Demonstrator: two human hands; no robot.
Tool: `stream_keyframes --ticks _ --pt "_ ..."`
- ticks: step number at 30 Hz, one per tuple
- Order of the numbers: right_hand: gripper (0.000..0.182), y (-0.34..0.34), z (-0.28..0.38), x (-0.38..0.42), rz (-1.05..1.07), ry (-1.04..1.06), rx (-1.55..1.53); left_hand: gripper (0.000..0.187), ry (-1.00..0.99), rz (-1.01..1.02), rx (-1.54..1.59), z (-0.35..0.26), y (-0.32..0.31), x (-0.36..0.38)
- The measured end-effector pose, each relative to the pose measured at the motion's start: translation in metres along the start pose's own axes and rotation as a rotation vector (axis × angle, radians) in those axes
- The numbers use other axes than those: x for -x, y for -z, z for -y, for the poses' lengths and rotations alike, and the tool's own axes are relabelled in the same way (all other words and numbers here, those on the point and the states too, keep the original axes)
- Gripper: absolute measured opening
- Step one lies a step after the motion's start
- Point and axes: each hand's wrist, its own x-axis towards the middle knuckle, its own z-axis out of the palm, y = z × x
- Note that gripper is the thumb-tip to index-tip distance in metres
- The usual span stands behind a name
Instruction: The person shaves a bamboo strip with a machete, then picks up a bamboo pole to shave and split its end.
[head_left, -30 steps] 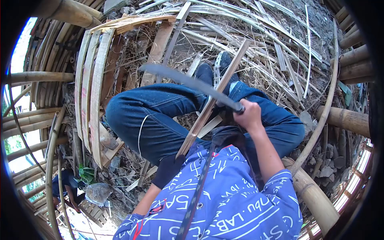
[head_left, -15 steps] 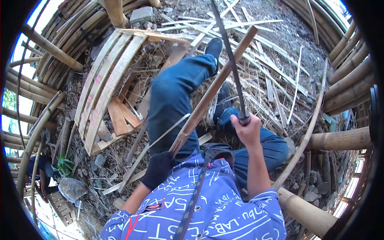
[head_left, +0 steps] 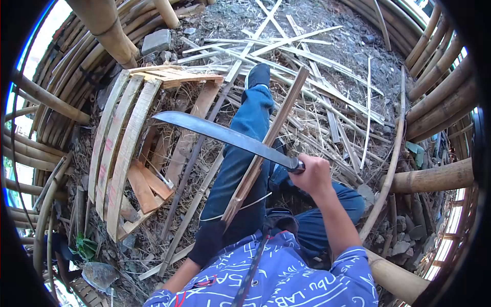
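My right hand (head_left: 313,176), bare, is closed round the dark handle of a long machete (head_left: 225,135). Its broad blade points left and lies across the view, passing over a long brown wooden strip (head_left: 279,120). My left hand (head_left: 208,242), in a black glove, grips the lower end of that strip, which slants up and right over my leg (head_left: 238,163). Near the gloved hand, a thin pale sliver (head_left: 255,203) curves beside the strip's lower part. The blade's near part overlaps the strip in view; whether they touch I cannot tell.
A slatted wooden pallet piece (head_left: 125,153) stands at left. Thin split strips (head_left: 317,77) litter the ground ahead. Bamboo poles (head_left: 434,176) and bamboo walls (head_left: 452,102) surround the area. A grey block (head_left: 156,42) lies at upper left. Part of another person (head_left: 61,256) shows at lower left.
The machete has swung from upright to pointing left across the strip. The view has shifted, and the pale sliver near my gloved hand now lies at a different angle.
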Motion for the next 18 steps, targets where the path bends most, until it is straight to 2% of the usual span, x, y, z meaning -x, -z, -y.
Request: stream_keyframes --ticks 6,8,12,18 --pt "0.021 -0.011 -0.008 -0.022 0.036 0.036 0.079 0.017 0.034 -0.014 -0.081 0.000 0.002 -0.006" --pt "0.021 -0.020 -0.017 -0.032 0.007 0.079 0.107 0.013 0.121 0.074 0.015 0.001 0.005 -0.010" --pt "0.023 -0.023 -0.033 -0.054 -0.046 0.031 0.203 0.008 0.165 0.066 0.084 0.013 -0.006 -0.004" --pt "0.026 -0.015 -0.037 -0.069 -0.004 0.111 0.235 0.005 0.335 0.227 0.199 0.003 0.005 -0.016"
